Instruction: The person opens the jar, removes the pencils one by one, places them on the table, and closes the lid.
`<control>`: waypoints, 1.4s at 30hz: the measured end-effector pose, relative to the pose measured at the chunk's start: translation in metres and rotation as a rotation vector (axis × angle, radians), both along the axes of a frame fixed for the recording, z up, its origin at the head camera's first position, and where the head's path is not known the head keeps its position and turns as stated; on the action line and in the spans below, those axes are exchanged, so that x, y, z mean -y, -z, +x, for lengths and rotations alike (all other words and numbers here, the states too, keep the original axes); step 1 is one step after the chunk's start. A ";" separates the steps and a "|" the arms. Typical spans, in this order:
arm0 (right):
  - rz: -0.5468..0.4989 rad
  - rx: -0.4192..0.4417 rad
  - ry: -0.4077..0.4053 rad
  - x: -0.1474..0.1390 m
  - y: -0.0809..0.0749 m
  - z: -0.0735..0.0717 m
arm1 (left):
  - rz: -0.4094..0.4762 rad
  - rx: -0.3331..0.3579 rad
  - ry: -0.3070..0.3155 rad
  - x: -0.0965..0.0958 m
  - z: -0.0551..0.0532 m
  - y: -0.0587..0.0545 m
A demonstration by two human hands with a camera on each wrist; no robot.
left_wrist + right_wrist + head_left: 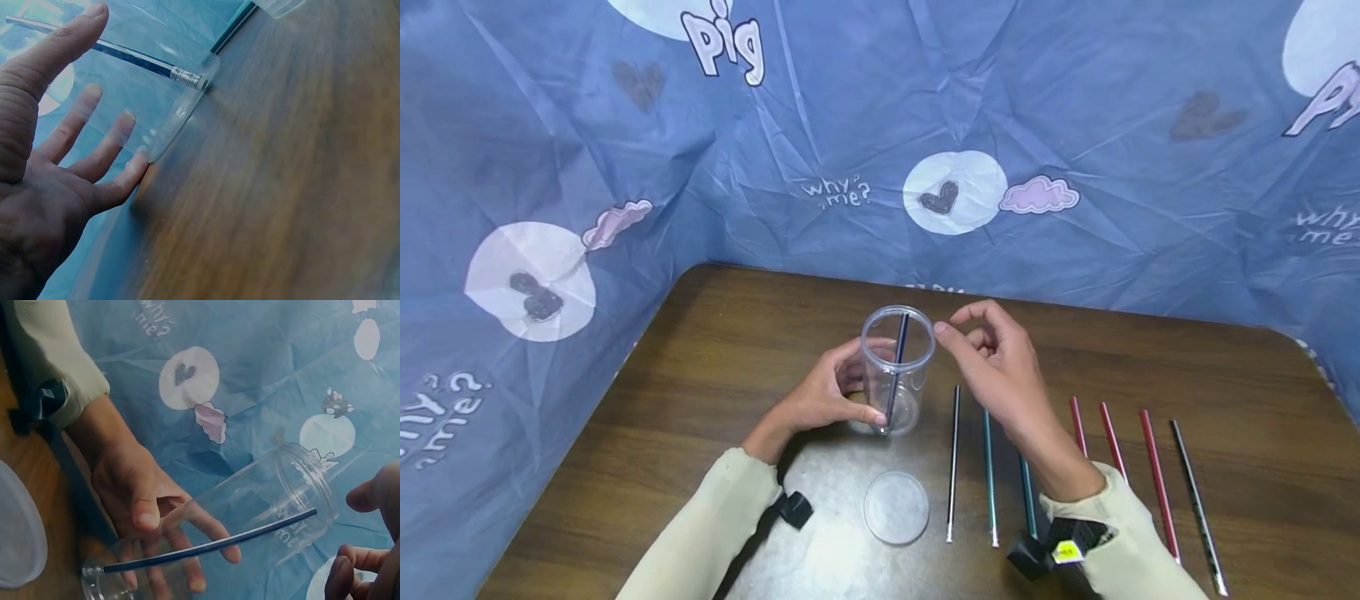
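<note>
My left hand grips a clear plastic jar that stands upright on the table, with the thumb on the near side and the fingers round the back. A dark blue pencil leans inside it, its metal-banded end at the bottom and its other end near the rim. Beside the jar's open mouth, my right hand hovers with loosely bent fingers and holds nothing. In the right wrist view, its thumb and fingertips show apart from the rim.
A round translucent lid lies in front of the jar. To the right, several pencils lie on the wooden table: a black pencil, teal ones, red ones and a dark one. A blue printed cloth hangs behind.
</note>
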State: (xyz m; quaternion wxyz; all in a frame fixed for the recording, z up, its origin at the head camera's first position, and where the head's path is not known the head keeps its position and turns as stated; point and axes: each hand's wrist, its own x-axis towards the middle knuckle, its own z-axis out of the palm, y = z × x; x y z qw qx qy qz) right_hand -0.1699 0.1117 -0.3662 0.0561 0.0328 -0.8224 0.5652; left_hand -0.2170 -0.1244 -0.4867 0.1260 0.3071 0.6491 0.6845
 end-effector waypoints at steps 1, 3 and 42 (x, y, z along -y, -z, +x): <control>0.012 0.008 0.005 0.002 -0.001 -0.002 | 0.006 -0.002 0.002 0.000 0.000 0.000; 0.038 0.018 0.002 0.007 -0.002 -0.005 | 0.013 -0.003 0.004 0.000 0.000 0.001; 0.140 0.235 -0.176 0.031 -0.024 -0.030 | 0.018 0.023 -0.001 -0.001 0.001 0.001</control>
